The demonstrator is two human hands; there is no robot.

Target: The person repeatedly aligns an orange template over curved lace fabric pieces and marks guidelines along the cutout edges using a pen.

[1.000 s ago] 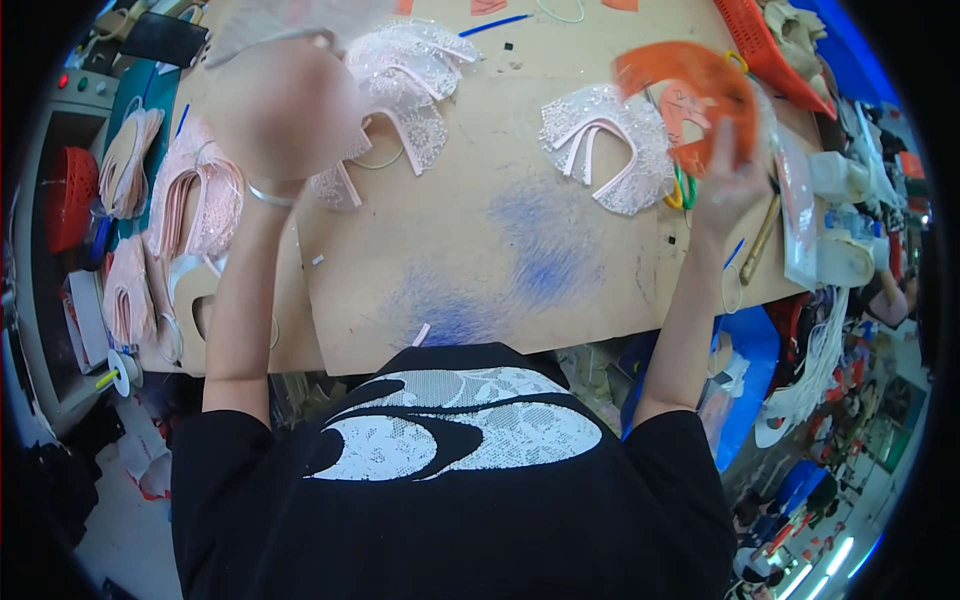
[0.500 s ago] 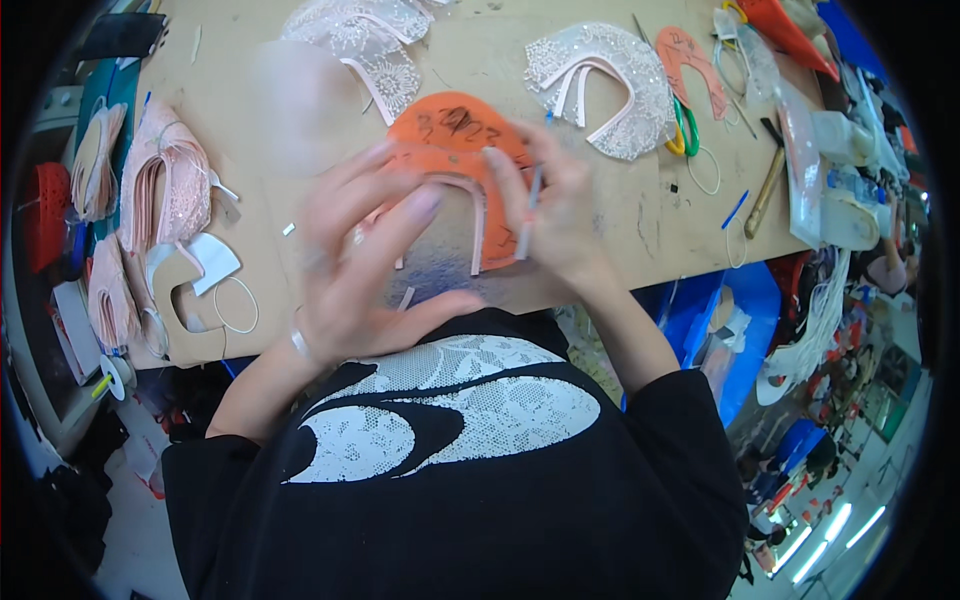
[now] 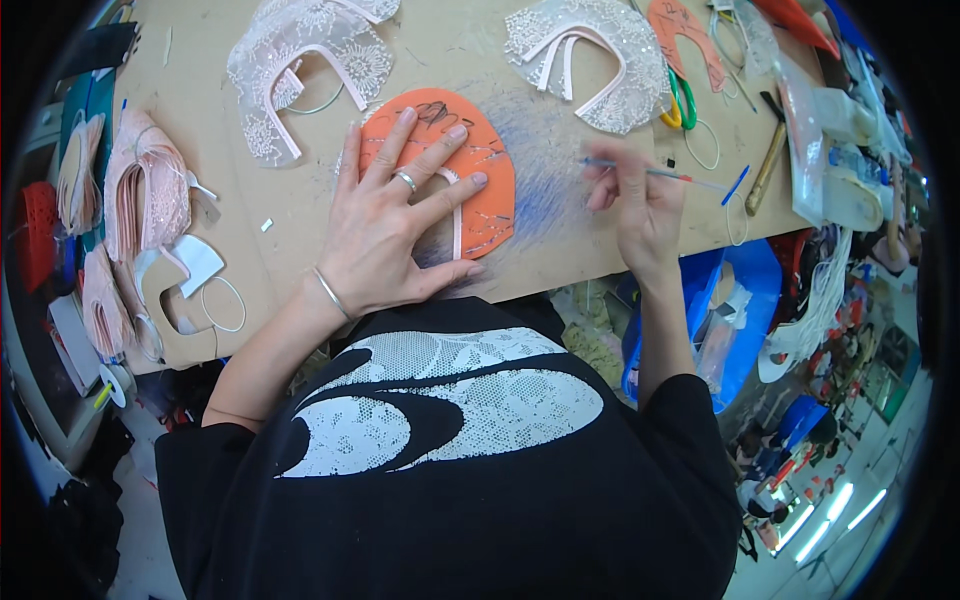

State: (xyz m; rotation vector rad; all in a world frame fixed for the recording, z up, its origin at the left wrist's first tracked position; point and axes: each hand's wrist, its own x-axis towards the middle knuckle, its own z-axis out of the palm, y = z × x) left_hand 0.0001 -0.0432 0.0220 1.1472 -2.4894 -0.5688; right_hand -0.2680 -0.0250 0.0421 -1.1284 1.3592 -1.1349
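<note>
My left hand (image 3: pixel 395 215) lies with fingers spread on an orange horseshoe-shaped template (image 3: pixel 484 205) marked with pen; a pale pink trimmed edge (image 3: pixel 456 225) shows inside its opening. My right hand (image 3: pixel 640 205), slightly blurred, is closed on a thin blue pen (image 3: pixel 655 171), held to the right of the template above blue scribble marks (image 3: pixel 550 190) on the board. Pink lace horseshoe pieces lie above, at the left (image 3: pixel 300 75) and right (image 3: pixel 590 60). A smaller orange template (image 3: pixel 682 35) and green-and-yellow-handled scissors (image 3: pixel 685 105) lie at the upper right.
At the left are bundles of pink pieces (image 3: pixel 140 190), a white cut piece (image 3: pixel 200 265) and cords. At the right are a hammer (image 3: pixel 765 165), plastic containers (image 3: pixel 835 140) and a red basket (image 3: pixel 805 25). A blue bin (image 3: pixel 740 330) hangs below the board's edge (image 3: pixel 580 275).
The orange template has come from the right onto the middle of the board. My left hand has moved down and flattened on it. My right hand has let go of it and moved right with the pen.
</note>
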